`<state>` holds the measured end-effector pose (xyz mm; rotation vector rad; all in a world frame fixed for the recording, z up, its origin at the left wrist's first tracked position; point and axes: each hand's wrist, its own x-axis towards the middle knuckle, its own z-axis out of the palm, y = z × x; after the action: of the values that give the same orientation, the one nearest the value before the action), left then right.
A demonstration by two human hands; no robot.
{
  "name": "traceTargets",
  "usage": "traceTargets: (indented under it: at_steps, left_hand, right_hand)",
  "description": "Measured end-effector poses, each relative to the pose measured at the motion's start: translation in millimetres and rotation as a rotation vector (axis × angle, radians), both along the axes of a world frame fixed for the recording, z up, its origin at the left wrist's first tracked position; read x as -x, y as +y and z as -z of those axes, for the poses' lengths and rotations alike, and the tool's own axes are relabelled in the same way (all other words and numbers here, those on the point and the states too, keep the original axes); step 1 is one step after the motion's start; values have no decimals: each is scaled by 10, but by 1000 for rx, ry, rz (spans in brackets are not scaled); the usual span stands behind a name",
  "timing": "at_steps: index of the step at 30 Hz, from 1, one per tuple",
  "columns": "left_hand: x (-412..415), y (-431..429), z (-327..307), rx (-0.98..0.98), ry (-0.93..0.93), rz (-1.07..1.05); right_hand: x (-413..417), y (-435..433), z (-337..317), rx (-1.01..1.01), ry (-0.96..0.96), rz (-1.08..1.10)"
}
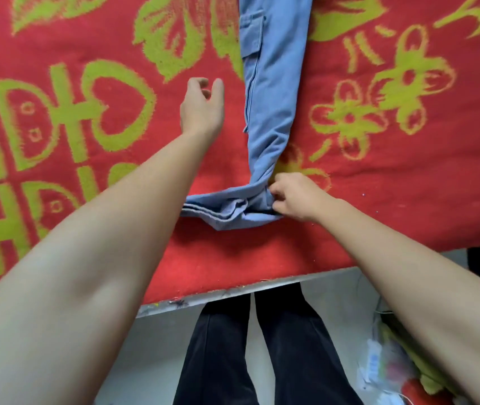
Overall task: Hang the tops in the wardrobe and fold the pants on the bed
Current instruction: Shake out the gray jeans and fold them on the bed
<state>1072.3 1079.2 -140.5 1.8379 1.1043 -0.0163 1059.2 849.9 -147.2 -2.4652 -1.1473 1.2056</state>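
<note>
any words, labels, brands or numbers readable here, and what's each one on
"囍": probably what the big green sign woven into the red blanket reads; it is stylised with hearts and cut off by the frame edge and an arm.
Blue jeans: no label or brand shows.
Plastic packaging on the floor: some blue print, too blurred to read.
No numbers anywhere.

Light-blue cargo pants [274,92] lengthwise on bed [116,141], hem crumpled sideways.

- The pants [274,92] lie on the bed [233,258], running from near its front edge toward the far side.
- Their near end bends left along that edge.
</note>
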Motion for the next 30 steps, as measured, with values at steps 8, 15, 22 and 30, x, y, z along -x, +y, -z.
traceTargets:
  at_steps: [8, 15, 22, 30]
  left_hand:
    - [-134, -505, 47, 77, 97, 419]
    - [518, -435, 243, -97, 235, 751]
    - [554, -13, 245, -182, 200, 451]
    - [-80, 148, -38, 14, -71, 44]
  right_hand:
    - [164, -325, -109, 292, 210, -138]
    - [-906, 122, 31, -75, -2, 1114]
    - [-1001, 550, 64, -222, -25, 687]
    - [112, 237, -97, 248, 693, 170]
